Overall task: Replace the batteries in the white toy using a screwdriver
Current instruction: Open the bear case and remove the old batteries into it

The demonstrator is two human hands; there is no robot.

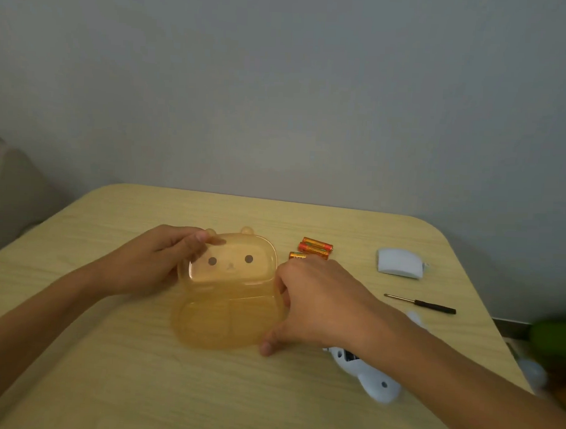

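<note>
hands (pixel 150 260) (pixel 317 300) gripping tray (pixel 225 315) by both sides, fingers curled on rim. could knock batteries (pixel 314 248) toward far table (pixel 105 385) edge if swung.

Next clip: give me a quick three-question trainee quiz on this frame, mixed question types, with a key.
1. True or false: the screwdriver is held in the right hand.
2. Multiple choice: what are both hands gripping? A) the white toy B) the orange bear-faced tray C) the white cover
3. Short answer: where do the batteries lie relative to the tray?

Key
1. False. It lies on the table, untouched, beyond the right forearm.
2. B. The left hand holds the orange bear-faced tray at its upper left edge, the right hand at its right edge; the white toy lies partly hidden under the right forearm and the white cover lies apart.
3. On the table just off its upper right corner, behind the right hand.
</note>
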